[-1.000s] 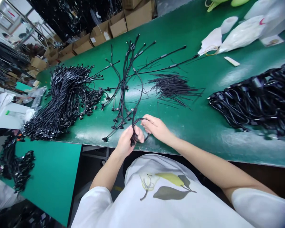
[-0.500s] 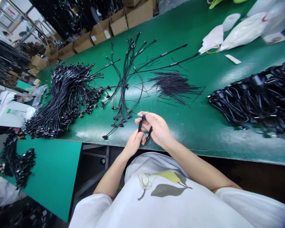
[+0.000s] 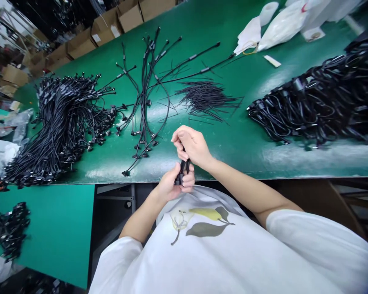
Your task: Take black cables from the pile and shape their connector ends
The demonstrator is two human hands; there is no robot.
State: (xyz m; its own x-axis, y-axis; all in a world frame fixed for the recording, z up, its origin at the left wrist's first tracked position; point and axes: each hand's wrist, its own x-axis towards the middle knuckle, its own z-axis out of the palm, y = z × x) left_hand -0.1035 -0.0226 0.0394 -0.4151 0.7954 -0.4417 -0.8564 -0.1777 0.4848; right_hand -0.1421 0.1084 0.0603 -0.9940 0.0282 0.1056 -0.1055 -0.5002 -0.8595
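Note:
Close to my body, over the front edge of the green table, my left hand [image 3: 177, 182] is wrapped round a folded black cable [image 3: 186, 166]. Just above it my right hand [image 3: 192, 143] is closed with its fingers curled at the top end of that cable; what lies between its fingertips is hidden. Beyond my hands rests a heap of thin black ties [image 3: 204, 99]. Several loose black cables [image 3: 145, 87] with connectors at their ends are spread to the left of the heap.
A large pile of straight black cables [image 3: 61, 118] covers the table's left part. Bundled, coiled cables [image 3: 313, 102] lie at the right. White plastic bags [image 3: 283, 30] and a small white strip [image 3: 272, 61] are at the back right. Cardboard boxes [image 3: 106, 27] line the far edge.
The view has shifted to the right. My left hand now grips the folded cable lower down with fingers wrapped round it, and my right hand has closed above it.

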